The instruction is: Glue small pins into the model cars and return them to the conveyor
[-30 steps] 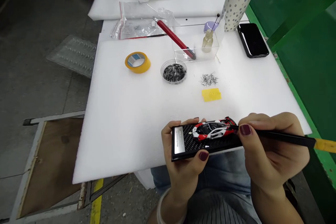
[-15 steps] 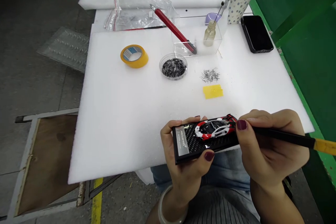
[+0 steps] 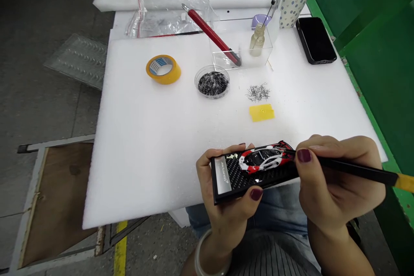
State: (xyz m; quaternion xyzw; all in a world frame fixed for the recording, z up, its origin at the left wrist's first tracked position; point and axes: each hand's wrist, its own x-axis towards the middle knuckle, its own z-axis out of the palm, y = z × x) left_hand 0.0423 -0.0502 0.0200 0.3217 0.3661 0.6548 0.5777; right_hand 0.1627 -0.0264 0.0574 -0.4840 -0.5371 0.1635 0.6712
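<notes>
My left hand (image 3: 229,207) grips a black display base from below and the side, thumb along its near edge. On the base (image 3: 236,179), a white, red and black model car (image 3: 263,158) sits beside a silver McLaren plate (image 3: 222,175). My right hand (image 3: 336,177) pinches slim black tweezers (image 3: 359,170) with a yellow rear end. Their thin tip lies at the rear of the car; whether it touches is too small to tell. Beyond the hands are a piece of yellow tape (image 3: 261,113) and a loose pile of fine black strands (image 3: 258,92).
On the white foam board (image 3: 145,151) stand a round dish of black strands (image 3: 213,84), a yellow tape roll (image 3: 163,69) and a clear box (image 3: 223,58) with a small bottle (image 3: 257,41). A red pen-like tool (image 3: 211,33) leans on the box. A phone (image 3: 316,40) lies right.
My right hand and the tweezers have shifted slightly right, away from the car's rear, showing more of the tip. The base stays in my left hand. The view has moved a little.
</notes>
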